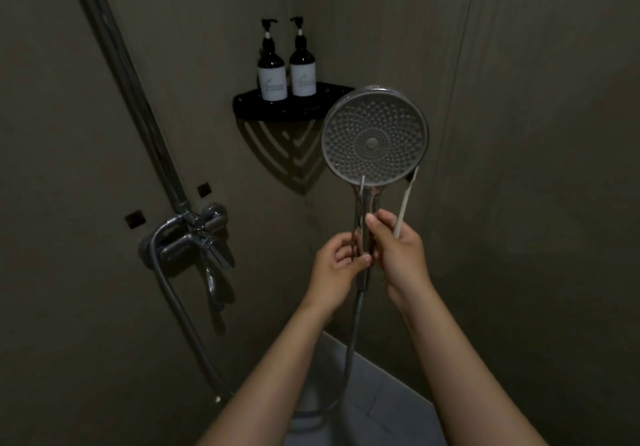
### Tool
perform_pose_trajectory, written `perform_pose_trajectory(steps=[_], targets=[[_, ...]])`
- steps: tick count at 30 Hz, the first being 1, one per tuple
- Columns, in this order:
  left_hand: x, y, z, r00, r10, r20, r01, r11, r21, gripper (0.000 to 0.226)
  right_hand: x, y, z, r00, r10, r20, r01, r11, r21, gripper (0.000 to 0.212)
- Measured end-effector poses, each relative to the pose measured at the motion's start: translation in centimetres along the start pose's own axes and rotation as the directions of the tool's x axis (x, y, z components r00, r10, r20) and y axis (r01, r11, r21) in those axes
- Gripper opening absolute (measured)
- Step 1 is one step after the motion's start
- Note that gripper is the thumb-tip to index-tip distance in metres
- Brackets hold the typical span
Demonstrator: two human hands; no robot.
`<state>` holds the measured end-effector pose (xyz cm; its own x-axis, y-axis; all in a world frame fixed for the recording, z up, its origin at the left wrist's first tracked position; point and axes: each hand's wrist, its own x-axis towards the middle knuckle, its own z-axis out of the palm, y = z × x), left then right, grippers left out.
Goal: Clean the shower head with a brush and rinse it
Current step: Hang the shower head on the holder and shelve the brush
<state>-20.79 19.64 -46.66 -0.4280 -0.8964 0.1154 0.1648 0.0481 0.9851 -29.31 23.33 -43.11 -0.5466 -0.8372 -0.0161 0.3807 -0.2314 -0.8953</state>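
Note:
A round chrome shower head stands upright in front of me, its nozzle face turned toward the camera. My left hand grips the lower part of its handle. My right hand also wraps the handle from the right, and it holds a white toothbrush that points up beside the head's lower right rim. The brush tip lies just at the rim, off the nozzle face. A metal hose hangs down from the handle.
A chrome mixer tap and riser pipe are on the left wall. A black corner shelf carries two pump bottles just behind the shower head. Pale floor tiles show below.

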Motion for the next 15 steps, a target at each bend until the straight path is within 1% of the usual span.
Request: perform_pose_trajectory(steps=[3, 6, 8, 10, 13, 15], targets=[[0.8, 2.4, 0.2, 0.999, 0.052, -0.012, -0.052, 0.999, 0.006, 0.031, 0.6, -2.1, 1.4, 0.998, -0.024, 0.052, 0.023, 0.999, 0.026, 0.018], [1.8, 4.7, -0.2, 0.994, 0.097, -0.053, -0.095, 0.995, 0.032, 0.030, 1.5, -4.0, 3.4, 0.994, -0.041, 0.099, 0.036, 0.998, 0.059, 0.013], [2.4, 6.4, -0.9, 0.988, 0.129, -0.090, -0.124, 0.990, 0.062, 0.029, 2.1, -5.0, 5.0, 0.990, -0.053, 0.130, 0.045, 0.997, 0.064, 0.015], [3.1, 8.5, -1.7, 0.976, 0.182, -0.120, -0.172, 0.981, 0.089, 0.032, 2.9, -6.5, 6.9, 0.983, -0.069, 0.173, 0.061, 0.997, 0.053, 0.019], [4.3, 12.1, -3.0, 0.955, 0.253, -0.152, -0.233, 0.963, 0.137, 0.029, 4.2, -8.6, 10.1, 0.958, -0.119, 0.260, 0.127, 0.992, -0.017, 0.024], [5.2, 14.7, -4.0, 0.942, 0.289, -0.173, -0.260, 0.950, 0.171, 0.027, 4.9, -10.0, 12.5, 0.937, -0.166, 0.308, 0.188, 0.981, -0.041, 0.022]])
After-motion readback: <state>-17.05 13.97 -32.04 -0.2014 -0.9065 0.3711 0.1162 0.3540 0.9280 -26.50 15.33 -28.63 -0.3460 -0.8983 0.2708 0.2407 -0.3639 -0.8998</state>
